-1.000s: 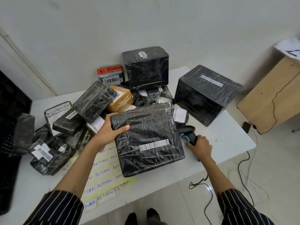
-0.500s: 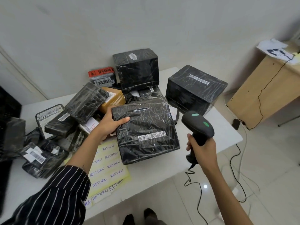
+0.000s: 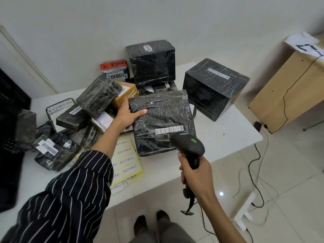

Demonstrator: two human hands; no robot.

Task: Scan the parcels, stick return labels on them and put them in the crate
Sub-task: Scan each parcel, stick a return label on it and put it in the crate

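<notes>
A flat black plastic-wrapped parcel (image 3: 163, 116) lies tilted at the table's front, its white barcode strip (image 3: 169, 129) facing up. My left hand (image 3: 128, 114) grips the parcel's upper left corner, thumb on top. My right hand (image 3: 196, 174) holds the handle of a black barcode scanner (image 3: 188, 146), whose head points at the barcode from just below it. A yellow sheet of handwritten RETURN labels (image 3: 127, 162) lies on the table, partly under my left sleeve. The black crate (image 3: 10, 137) stands at the far left, cut off by the frame edge.
Several more wrapped parcels pile on the white table (image 3: 228, 135): a big black box (image 3: 213, 88) at right, another (image 3: 152, 62) against the wall, a brown one (image 3: 125, 93), smaller ones at left. The scanner cable (image 3: 254, 163) trails over the floor. A wooden desk (image 3: 289, 92) stands right.
My right hand lifted the scanner from the table beside the parcel and brought it up and left over the barcode. My left hand kept its grip on the parcel's corner.
</notes>
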